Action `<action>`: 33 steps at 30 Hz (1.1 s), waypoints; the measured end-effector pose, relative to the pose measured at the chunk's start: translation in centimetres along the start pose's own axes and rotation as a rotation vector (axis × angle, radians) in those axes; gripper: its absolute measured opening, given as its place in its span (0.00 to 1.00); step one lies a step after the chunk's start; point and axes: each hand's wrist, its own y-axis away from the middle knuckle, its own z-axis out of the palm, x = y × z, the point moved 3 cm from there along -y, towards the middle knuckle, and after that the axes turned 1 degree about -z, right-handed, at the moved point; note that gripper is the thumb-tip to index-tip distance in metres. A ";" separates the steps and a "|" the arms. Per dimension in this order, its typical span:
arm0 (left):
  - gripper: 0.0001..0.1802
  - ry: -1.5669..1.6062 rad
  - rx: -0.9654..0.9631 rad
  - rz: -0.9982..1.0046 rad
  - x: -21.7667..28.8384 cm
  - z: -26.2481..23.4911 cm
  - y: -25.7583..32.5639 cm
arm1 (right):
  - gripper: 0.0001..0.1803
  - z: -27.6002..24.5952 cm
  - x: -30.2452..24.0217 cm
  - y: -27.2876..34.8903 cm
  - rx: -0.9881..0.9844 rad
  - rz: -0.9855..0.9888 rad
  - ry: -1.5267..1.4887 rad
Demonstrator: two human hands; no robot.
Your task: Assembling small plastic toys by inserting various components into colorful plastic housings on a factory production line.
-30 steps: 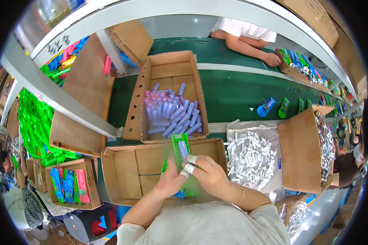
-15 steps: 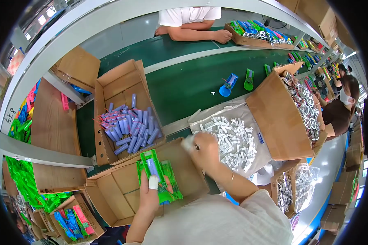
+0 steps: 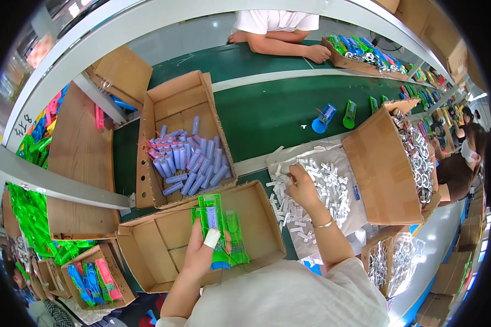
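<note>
"How far along is the green casing (image 3: 219, 218)?"
"The left hand (image 3: 200, 248) grips it above the carton (image 3: 153, 256); a purple cell (image 3: 211, 217) already lies inside, uncovered."
"The right hand (image 3: 301, 188)?"
"At the white pieces (image 3: 335, 188); whether it's pinching one, I can't tell."

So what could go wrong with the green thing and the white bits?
The purple battery might slip out of the open green case, since only the left hand holds that case. The right hand is at a loose pile of white pieces, so it might scatter some.
</note>
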 end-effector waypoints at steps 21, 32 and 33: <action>0.24 -0.649 0.005 0.203 0.9 1.4 0.0 | 0.06 2.7 -12.7 3.0 -0.228 -0.075 -0.604; 0.18 -0.508 -0.020 0.090 -0.2 0.5 0.1 | 0.07 4.9 -12.4 0.9 -0.410 0.032 -0.631; 0.18 -0.484 -0.022 0.058 0.1 0.6 0.2 | 0.07 4.8 -12.1 0.6 -0.416 0.030 -0.630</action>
